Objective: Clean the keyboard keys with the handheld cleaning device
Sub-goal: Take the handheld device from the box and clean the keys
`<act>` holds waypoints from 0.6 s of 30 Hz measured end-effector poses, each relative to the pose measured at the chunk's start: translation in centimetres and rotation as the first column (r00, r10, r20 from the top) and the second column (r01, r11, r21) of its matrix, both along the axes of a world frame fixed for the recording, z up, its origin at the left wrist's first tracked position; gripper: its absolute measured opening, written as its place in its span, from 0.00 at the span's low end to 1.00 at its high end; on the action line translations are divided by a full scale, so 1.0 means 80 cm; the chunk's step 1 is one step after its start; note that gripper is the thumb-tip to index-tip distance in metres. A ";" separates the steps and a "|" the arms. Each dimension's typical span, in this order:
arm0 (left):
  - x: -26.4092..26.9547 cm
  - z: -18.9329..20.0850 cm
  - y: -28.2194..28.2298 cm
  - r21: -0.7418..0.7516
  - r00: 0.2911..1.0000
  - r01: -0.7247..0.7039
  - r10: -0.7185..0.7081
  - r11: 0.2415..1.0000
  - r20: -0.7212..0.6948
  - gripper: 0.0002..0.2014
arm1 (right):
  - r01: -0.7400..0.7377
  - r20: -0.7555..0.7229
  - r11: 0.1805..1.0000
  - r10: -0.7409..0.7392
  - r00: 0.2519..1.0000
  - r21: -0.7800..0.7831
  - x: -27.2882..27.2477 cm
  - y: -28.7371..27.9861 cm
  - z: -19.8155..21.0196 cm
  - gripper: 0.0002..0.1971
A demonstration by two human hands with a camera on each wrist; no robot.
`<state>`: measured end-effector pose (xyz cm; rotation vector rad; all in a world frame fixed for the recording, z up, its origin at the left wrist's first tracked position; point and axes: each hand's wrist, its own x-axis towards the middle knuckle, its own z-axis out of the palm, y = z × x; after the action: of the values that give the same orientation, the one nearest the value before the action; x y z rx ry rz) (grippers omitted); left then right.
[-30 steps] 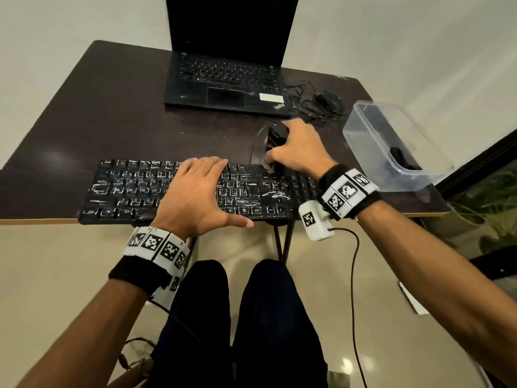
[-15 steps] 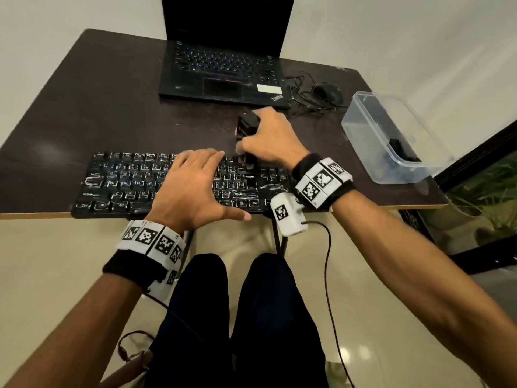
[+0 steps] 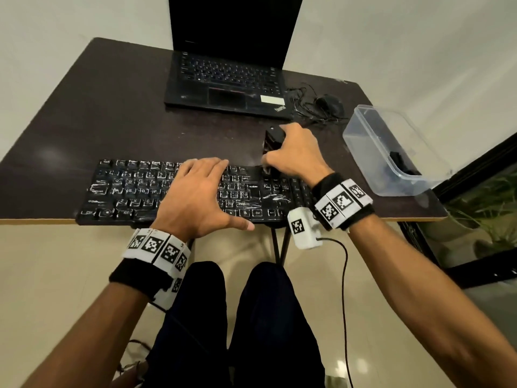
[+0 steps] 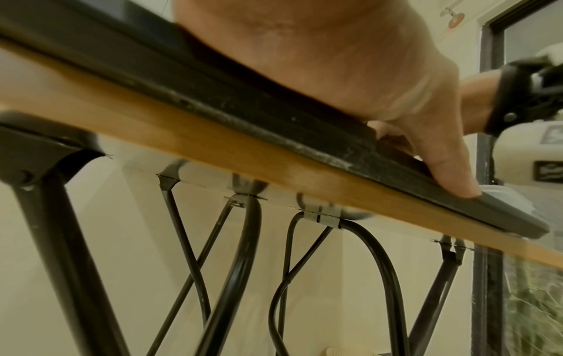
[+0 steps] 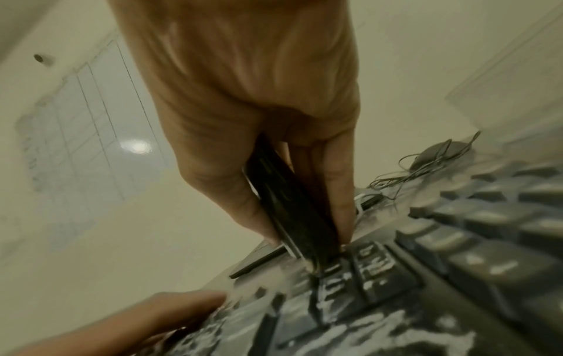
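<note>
A black keyboard [image 3: 126, 189] streaked with white dust lies along the near edge of the dark table [image 3: 112, 113]. My left hand [image 3: 195, 197] rests flat on its middle keys with fingers straight, the thumb [image 4: 448, 166] lying along the keyboard's front edge. My right hand [image 3: 293, 155] grips a black handheld cleaning device [image 3: 272, 140] upright at the keyboard's far right. In the right wrist view the device [image 5: 292, 209] is pinched between thumb and fingers, its lower end down among the dusty keys [image 5: 374, 265].
An open black laptop [image 3: 226, 82] stands at the back of the table. A black mouse with tangled cable [image 3: 327, 103] lies right of it. A clear plastic container [image 3: 391, 152] holding a dark object sits at the table's right edge. My legs are under the table.
The right hand with the device went left along the keyboard's far row, then came back right. The left hand has stayed flat on the keys.
</note>
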<state>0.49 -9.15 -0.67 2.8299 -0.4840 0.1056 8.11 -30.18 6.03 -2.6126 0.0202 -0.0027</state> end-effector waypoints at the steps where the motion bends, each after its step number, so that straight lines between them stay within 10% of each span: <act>1: 0.000 0.001 0.000 0.000 1.000 -0.003 0.003 1.000 -0.005 0.76 | -0.041 -0.021 0.999 0.041 0.999 0.016 -0.003 0.003 0.003 0.15; 18: -0.002 0.002 0.000 -0.014 1.000 0.006 -0.006 1.000 -0.012 0.76 | -0.010 0.003 0.998 0.010 1.000 -0.057 -0.010 -0.072 0.015 0.15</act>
<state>0.35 -9.19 -0.52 2.8140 -0.4872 0.0910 7.35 -35.90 7.25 -2.6700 0.0067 -0.0037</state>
